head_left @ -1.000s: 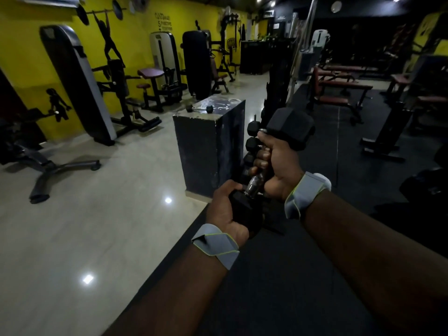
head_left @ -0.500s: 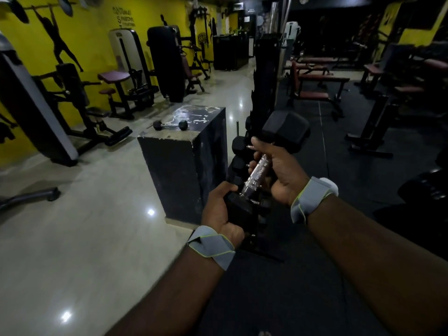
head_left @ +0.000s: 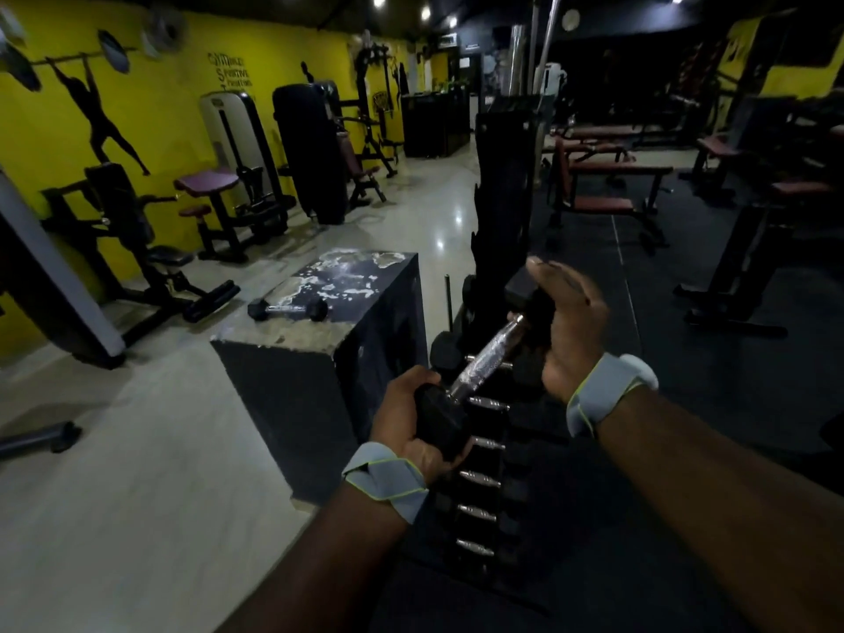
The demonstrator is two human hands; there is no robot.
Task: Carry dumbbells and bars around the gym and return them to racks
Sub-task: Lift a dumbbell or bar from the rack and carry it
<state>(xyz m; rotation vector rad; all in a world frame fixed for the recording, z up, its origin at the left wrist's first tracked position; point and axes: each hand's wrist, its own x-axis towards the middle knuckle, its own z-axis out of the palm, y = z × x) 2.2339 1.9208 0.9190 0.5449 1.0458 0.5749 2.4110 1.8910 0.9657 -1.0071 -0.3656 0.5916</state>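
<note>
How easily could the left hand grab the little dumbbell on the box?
Probably not yet. The left hand grips one end of the big dumbbell. Nothing blocks the little dumbbell on the box.

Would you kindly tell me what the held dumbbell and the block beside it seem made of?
The dumbbell handle looks like chromed, knurled steel, glinting; its heads matte black, probably rubber-coated. The block: black paint flaking to pale patches on top; wood or concrete underneath, unclear.
</note>
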